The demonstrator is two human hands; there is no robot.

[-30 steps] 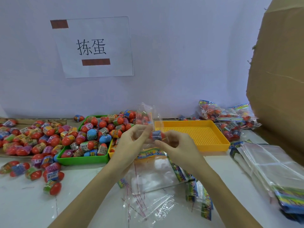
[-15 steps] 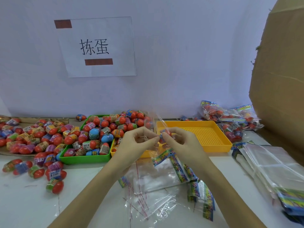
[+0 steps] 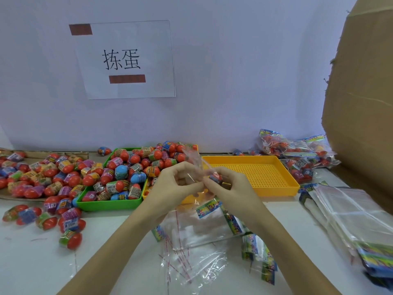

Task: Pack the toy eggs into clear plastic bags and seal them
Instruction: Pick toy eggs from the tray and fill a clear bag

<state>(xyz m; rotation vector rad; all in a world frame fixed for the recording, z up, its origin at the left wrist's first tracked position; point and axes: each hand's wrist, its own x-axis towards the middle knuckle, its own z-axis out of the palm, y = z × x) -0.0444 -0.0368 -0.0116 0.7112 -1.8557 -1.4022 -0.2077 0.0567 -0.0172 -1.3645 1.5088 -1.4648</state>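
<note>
Both hands meet above the desk [image 3: 38,262]: the left hand [image 3: 176,184] pinches the clear bag [image 3: 194,161] open, so the right hand [image 3: 228,186], fingers curled round a toy egg [image 3: 215,177], can slip it in. Spare eggs wait in the green tray [image 3: 110,204] just beside.

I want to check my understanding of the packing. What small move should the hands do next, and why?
Probably slip the toy egg into the clear bag. The right hand pinches the egg at the bag's edge, the left hand holds the film, and the egg does not look bagged yet.
</note>
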